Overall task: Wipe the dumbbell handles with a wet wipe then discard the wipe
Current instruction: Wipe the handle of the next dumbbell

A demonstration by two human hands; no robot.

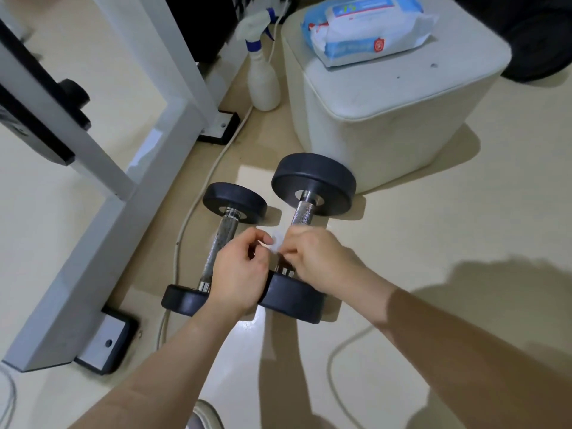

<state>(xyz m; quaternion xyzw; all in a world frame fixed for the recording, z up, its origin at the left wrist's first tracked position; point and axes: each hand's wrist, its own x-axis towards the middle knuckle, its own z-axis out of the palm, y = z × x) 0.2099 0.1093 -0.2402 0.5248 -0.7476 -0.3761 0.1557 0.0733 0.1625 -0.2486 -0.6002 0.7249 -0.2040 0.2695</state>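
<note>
Forearms first: both reach in bare from the bottom edge and meet low over the floor [433, 243]. I've got the left grip [238, 274] and the right grip [318, 258] close together, backs of the hands up, with a small bunched white wipe [276, 243] between them. On the left grip, thumb and forefinger are clamped on the wipe's left edge. On the right grip, the fingertips are curled in and pinch its right edge. So both are closed on the same scrap, over the gap between the two handles. Whether it touches either bar, I can't tell from up here.

Below the hands, two black dumbbells lie side by side on the floor, bars pointing away from me. The small dumbbell [221, 243] is on the left, its bar dull and speckled, its near plate partly hidden under the left wrist. The large dumbbell [314, 181] is on the right, its knurled bar bright, its far plate just beside a white cube stool [387, 119].

On that stool sits a blue-and-white pack of wet wipes [368, 29]. A white spray bottle [263, 78] stands upright on the floor just left of the stool. A pale cable [192, 218] runs along the floor past the small dumbbell's left side. Further left is a white metal frame [93, 181] with black feet.
</note>
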